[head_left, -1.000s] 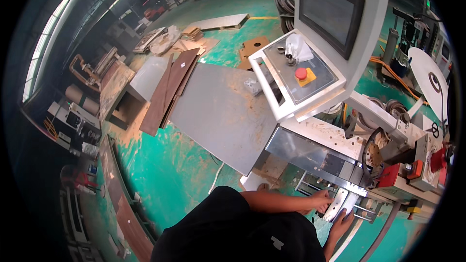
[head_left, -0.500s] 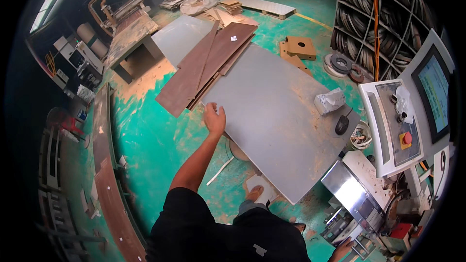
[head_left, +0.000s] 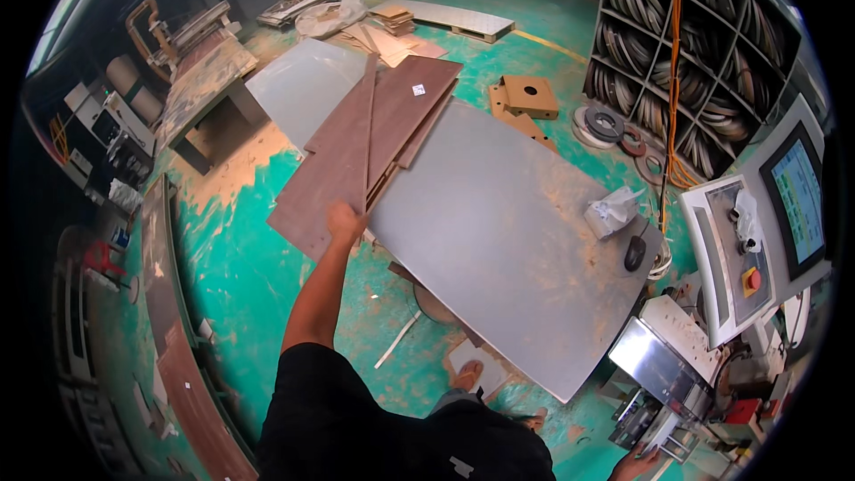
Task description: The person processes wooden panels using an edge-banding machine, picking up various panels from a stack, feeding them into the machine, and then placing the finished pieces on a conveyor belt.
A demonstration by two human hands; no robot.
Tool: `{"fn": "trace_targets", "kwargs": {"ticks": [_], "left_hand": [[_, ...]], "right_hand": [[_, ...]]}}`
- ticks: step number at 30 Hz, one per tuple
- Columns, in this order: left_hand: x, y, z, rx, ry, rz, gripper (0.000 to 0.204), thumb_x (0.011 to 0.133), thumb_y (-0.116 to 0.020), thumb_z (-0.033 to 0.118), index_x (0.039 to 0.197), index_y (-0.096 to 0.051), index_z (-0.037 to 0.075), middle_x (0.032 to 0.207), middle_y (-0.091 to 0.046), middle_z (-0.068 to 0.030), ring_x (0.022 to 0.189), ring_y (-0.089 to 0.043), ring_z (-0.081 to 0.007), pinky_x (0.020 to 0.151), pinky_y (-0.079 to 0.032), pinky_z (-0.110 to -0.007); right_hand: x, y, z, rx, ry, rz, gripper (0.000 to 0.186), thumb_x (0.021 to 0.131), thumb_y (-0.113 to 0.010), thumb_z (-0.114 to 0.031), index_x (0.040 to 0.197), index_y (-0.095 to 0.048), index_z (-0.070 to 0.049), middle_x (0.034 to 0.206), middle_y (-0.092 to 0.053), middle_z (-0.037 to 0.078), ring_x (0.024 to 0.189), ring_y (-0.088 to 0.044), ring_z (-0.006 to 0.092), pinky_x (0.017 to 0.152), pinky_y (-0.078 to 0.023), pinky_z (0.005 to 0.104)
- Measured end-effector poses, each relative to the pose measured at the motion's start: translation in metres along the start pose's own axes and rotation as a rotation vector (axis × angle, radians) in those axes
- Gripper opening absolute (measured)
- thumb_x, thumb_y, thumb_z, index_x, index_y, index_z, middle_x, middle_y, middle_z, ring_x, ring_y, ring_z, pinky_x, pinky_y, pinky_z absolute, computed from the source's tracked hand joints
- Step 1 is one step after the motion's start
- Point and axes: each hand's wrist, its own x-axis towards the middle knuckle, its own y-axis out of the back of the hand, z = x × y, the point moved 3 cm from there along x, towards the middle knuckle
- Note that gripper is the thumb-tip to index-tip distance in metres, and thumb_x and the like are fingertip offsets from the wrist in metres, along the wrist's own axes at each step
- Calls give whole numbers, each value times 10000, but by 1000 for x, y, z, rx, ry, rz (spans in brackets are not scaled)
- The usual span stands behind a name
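Taking the torso (head_left: 436,450) as the clock's centre, the left arm (head_left: 313,294) reaches to 11 o'clock, its bare forearm pointing between 12 and 1. The left hand (head_left: 345,219) shows its back upward, fingers bunched and mostly hidden, so its grip cannot be told. The right hand (head_left: 634,461) is low at 3 o'clock, small and partly seen, fingers pointing to about 2; its grip is unclear too.
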Motion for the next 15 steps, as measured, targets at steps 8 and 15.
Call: {"fn": "trace_targets", "kwargs": {"ticks": [8,15], "left_hand": [[-162,17,115,-1439,206,-964,308,878,-783,151,1075,-591,14,956,-658,-87,915,-678,-212,844,-556,-358],[-254,15,168,-1709,103,-1031,271,905,-755,135,1120,-597,85,1055,-647,-70,1096,-660,-250,1049,-485,-425]], "right_hand": [[5,21,-106,309,145,51,433,1050,-568,-251,1404,-546,-1,1493,-440,234,1383,-440,401,1108,-412,506],[26,80,-293,615,327,-204,285,991,-607,-106,1254,-638,-1,1386,-553,193,1294,-538,361,1102,-413,437]]}}
